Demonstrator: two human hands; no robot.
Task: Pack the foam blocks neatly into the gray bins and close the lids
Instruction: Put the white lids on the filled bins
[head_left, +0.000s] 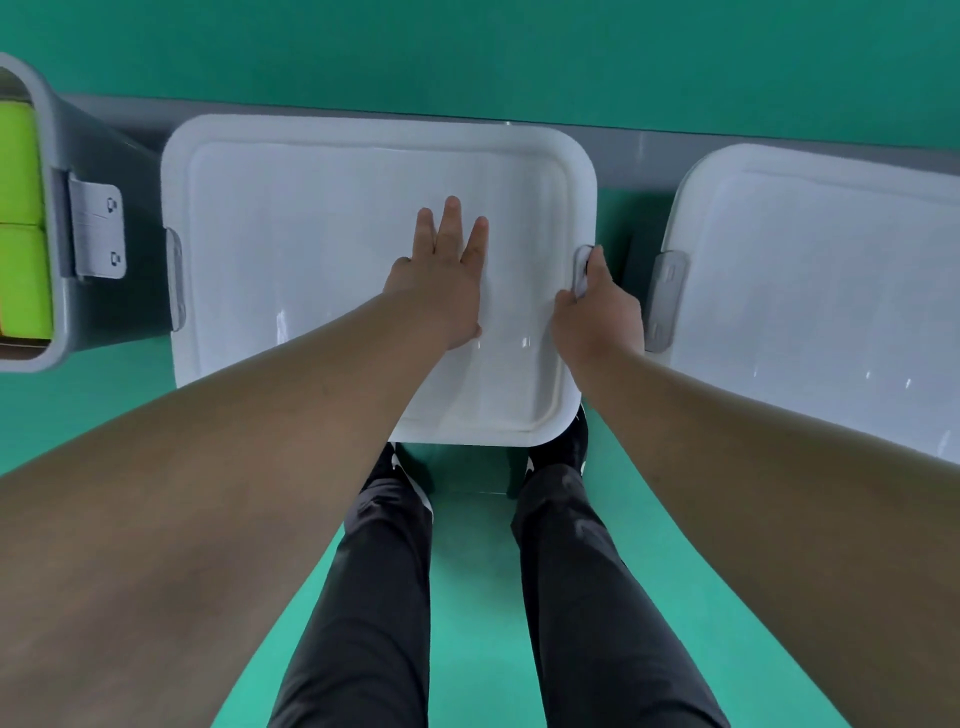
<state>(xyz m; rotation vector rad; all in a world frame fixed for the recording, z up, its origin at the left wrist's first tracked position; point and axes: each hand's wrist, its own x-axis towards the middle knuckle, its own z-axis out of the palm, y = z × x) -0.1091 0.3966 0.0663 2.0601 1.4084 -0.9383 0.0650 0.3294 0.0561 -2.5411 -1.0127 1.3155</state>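
A white lid (322, 249) covers the middle gray bin in front of me. My left hand (441, 275) presses flat on the lid with fingers straight. My right hand (597, 312) grips the gray latch (583, 265) on the lid's right edge, fingers curled round it. The lid's left latch (176, 286) lies against the bin's side. At the far left stands an open gray bin (62, 156) with yellow-green foam blocks (21, 228) packed inside. A third bin at the right wears a white lid (810, 291) with its latch (667, 301) down.
All three bins stand on a green floor (467, 571) against a gray skirting and green wall. My legs in dark trousers and black shoes (563, 441) stand right behind the middle bin. The open bin's latch (98, 228) hangs on its side.
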